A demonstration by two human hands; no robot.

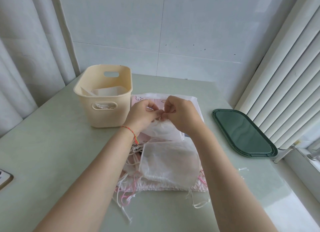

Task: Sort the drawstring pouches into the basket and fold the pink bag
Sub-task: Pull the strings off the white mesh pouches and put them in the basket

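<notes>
My left hand (144, 111) and my right hand (181, 114) meet above the pile, and both pinch the gathered top of a small white drawstring pouch (164, 130) that hangs between them. Below it lies a larger white pouch (168, 162) on top of the pink bag (138, 99), whose printed pink cloth shows at the far edge and at the near hem. Loose white and pink cords (126, 199) trail toward me. The cream plastic basket (121, 79) stands to the left of my hands and holds white pouches (105, 90).
A dark green tray lid (242, 133) lies at the right on the pale green table (52, 145). White blinds (285, 76) rise at the right, a curtain (26, 58) hangs at the left. A device's corner (4, 178) shows at the left edge.
</notes>
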